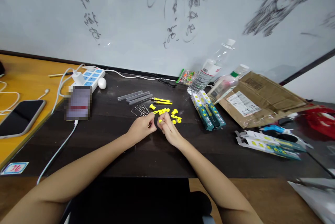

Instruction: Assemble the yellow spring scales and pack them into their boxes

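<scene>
Both hands together over the dark table (157, 154), near its middle. Left hand (142, 128) curled shut, fingertips pinched toward the right; whatever sits in the pinch too small to make out. Right hand (167, 129) pinching a small yellow piece (160, 121) at its fingertips, held just above the tabletop; long axis too short to judge, possibly pointing left toward the other hand. Just beyond, loose yellow parts (171, 113) scattered, two yellow-tipped pens (161, 101) lying left to right, clear tubes (136, 96) beside them, wire clips (140, 110) near the left knuckles.
</scene>
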